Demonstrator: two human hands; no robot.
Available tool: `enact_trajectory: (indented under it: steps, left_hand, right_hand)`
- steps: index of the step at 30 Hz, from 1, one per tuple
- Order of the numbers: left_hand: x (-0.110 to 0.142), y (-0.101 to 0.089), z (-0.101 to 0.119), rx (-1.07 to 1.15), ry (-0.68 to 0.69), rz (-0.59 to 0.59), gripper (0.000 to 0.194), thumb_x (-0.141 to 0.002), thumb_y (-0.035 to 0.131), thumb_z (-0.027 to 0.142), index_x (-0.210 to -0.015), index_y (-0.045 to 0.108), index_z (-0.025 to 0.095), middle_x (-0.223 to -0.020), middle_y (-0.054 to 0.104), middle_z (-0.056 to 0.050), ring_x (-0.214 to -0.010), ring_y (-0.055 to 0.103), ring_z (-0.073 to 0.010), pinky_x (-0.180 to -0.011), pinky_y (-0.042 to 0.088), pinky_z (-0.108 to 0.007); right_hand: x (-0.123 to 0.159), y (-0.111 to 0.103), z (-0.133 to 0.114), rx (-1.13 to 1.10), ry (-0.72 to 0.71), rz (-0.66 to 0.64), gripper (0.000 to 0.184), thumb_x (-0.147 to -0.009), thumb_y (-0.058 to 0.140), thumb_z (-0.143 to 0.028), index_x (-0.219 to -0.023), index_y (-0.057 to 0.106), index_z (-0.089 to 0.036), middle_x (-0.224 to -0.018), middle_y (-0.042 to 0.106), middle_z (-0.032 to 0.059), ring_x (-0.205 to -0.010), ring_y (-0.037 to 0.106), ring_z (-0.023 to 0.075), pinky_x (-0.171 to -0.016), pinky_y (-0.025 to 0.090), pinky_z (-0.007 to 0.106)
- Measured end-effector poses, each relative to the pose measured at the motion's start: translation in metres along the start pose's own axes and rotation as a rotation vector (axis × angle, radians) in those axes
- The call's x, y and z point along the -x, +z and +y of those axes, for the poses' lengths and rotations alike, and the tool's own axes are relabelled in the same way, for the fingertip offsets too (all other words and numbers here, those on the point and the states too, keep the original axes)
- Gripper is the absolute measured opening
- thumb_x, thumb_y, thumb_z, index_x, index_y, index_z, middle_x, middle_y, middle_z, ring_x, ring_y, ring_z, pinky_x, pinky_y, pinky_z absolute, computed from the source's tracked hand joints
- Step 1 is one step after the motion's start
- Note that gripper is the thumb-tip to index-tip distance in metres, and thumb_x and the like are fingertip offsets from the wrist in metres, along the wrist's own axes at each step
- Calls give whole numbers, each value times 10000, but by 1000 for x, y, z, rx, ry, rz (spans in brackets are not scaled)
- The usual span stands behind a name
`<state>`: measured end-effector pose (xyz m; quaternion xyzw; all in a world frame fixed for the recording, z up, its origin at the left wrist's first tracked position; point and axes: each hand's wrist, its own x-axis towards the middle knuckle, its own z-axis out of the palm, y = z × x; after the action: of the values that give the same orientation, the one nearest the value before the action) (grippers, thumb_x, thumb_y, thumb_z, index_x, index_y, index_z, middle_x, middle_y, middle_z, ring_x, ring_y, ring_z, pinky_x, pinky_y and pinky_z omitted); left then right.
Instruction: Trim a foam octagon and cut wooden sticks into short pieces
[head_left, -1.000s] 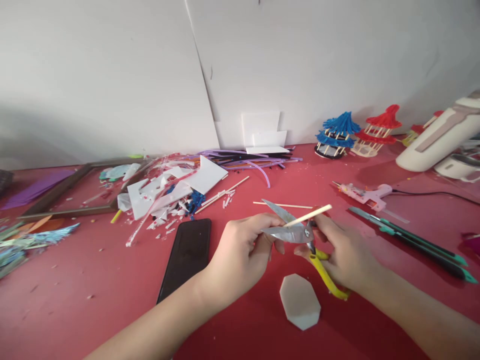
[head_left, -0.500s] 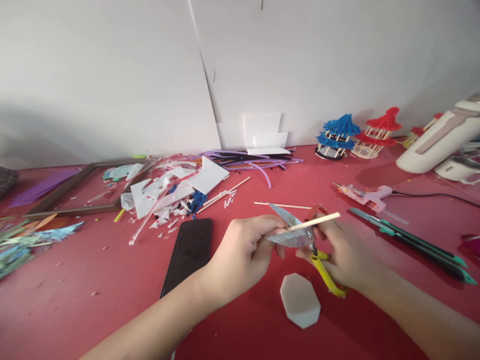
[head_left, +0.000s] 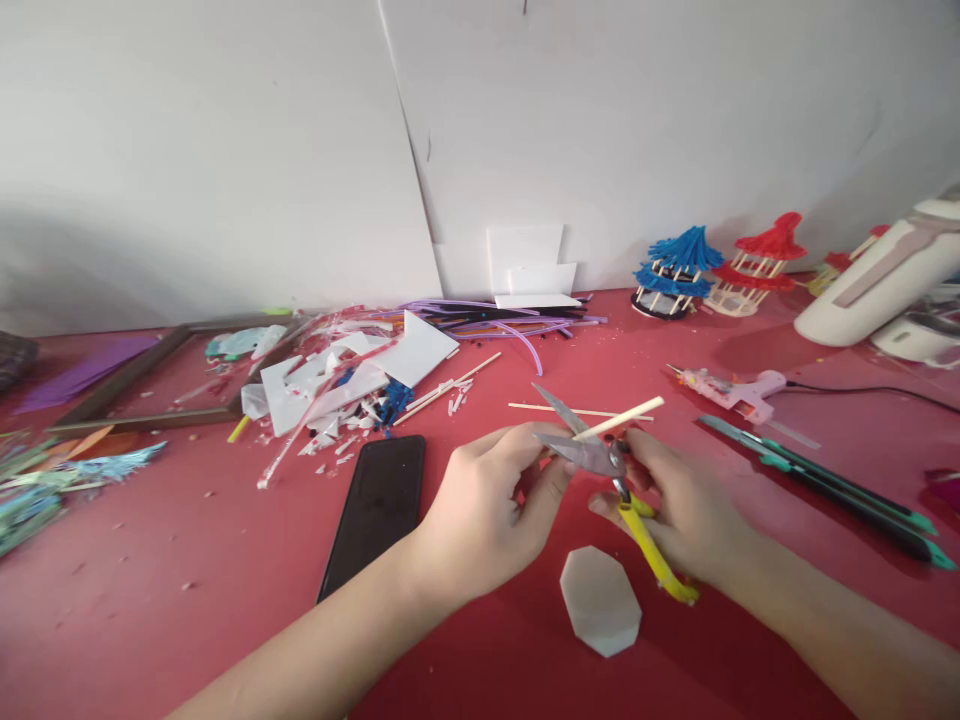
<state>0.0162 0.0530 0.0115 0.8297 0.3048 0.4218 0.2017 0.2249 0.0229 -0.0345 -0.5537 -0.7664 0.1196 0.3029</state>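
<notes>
My left hand (head_left: 495,500) is closed, pinching a thin wooden stick (head_left: 626,416) whose pale end points up and to the right. That stick lies between the parted blades of a pair of scissors (head_left: 589,455) with yellow handles. Fingers of my right hand (head_left: 682,500) are wrapped round the scissors' handles, partly hiding them. Below the hands, a pale octagonal piece (head_left: 601,600) lies flat on the red table (head_left: 480,660). Behind the blades another thin stick (head_left: 540,408) rests on the table.
A black phone (head_left: 375,515) lies left of my hands. To the right are a pink glue gun (head_left: 739,392) and a utility knife (head_left: 817,485). Paper scraps (head_left: 330,390) and pipe cleaners (head_left: 495,322) lie behind. Blue (head_left: 679,270) and red (head_left: 757,265) miniature pavilions stand near a white bottle (head_left: 870,275).
The scissor blades have tilted and shifted slightly upward. The stick's free end has moved a little left and up. My left fingers have changed their position on the stick.
</notes>
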Motion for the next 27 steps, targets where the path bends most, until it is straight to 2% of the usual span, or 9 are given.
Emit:
enact_trajectory:
  steps: [3, 5, 14, 19, 23, 27]
  left_hand:
    - [4, 3, -5, -94, 95, 55, 228, -826, 497, -12, -914, 622, 158, -732, 683, 5, -599, 608, -81, -563, 474, -151]
    - [6, 4, -7, -99, 113, 27, 271, -805, 458, -48, -910, 619, 142, -750, 686, -5, -629, 620, -81, -598, 486, -148]
    - [-1, -7, -1, 65, -16, -146, 330, -762, 410, -102, -825, 629, 138, -708, 658, 17, -602, 600, -43, -604, 458, -105]
    - [-8, -20, 8, 167, -78, -286, 364, -730, 389, -133, -798, 622, 139, -700, 633, 36, -607, 564, -35, -612, 430, -100]
    - [-15, -26, 14, 343, -218, -432, 313, -883, 404, -17, -702, 602, 144, -696, 621, 29, -613, 535, -42, -592, 406, -124]
    - [-18, -28, 14, 517, -309, -484, 350, -983, 415, 185, -680, 586, 151, -629, 572, 44, -559, 480, -41, -576, 381, -147]
  right_hand:
    - [1, 1, 1, 9, -3, -13, 277, -817, 600, -439, -854, 425, -227, -627, 487, -42, -511, 503, 133, -470, 386, 237]
    - [1, 1, 2, 40, -29, 8, 278, -818, 597, -438, -878, 430, -225, -663, 506, -24, -534, 513, 141, -485, 402, 246]
    - [0, 2, 4, 64, -108, 73, 278, -826, 602, -426, -835, 401, -234, -620, 437, -55, -474, 429, 110, -442, 362, 231]
    - [2, 2, 6, 28, -174, 103, 271, -840, 601, -432, -850, 415, -236, -623, 454, -53, -494, 450, 113, -452, 373, 233]
    - [2, -1, 5, -18, -210, 96, 269, -843, 608, -444, -894, 444, -238, -636, 485, -49, -514, 475, 116, -466, 389, 234]
    - [0, -3, 6, -20, -238, 72, 281, -838, 612, -462, -887, 448, -239, -646, 494, -40, -520, 469, 122, -471, 388, 247]
